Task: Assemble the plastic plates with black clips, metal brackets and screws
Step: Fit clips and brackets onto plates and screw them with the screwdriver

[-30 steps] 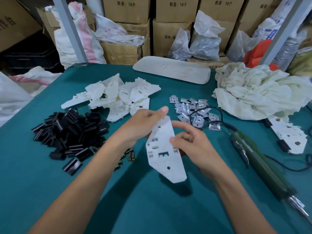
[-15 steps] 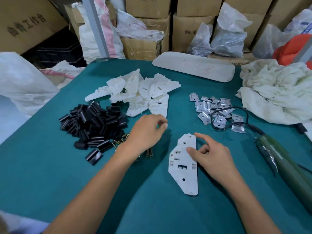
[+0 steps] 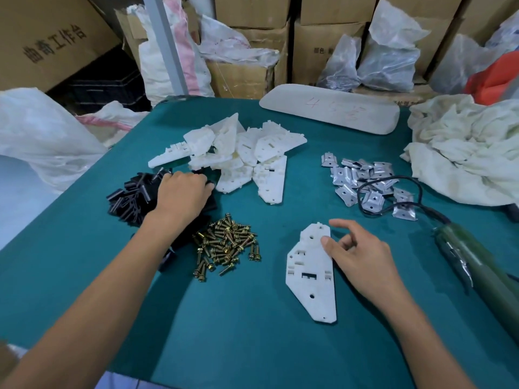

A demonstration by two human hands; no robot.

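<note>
White plastic plate at right hand thumb, fingers slack; looks light, stiff, pinch edges; left hand in black clips, grasp unclear

One loose plastic plate at your right hand. Pile of plates beyond your left hand: about ten, overlapping. Black clips under your left hand: dozens, uncountable. Screws between your hands: a few dozen. Metal brackets beyond your right hand: roughly fifteen. One electric screwdriver.
</note>
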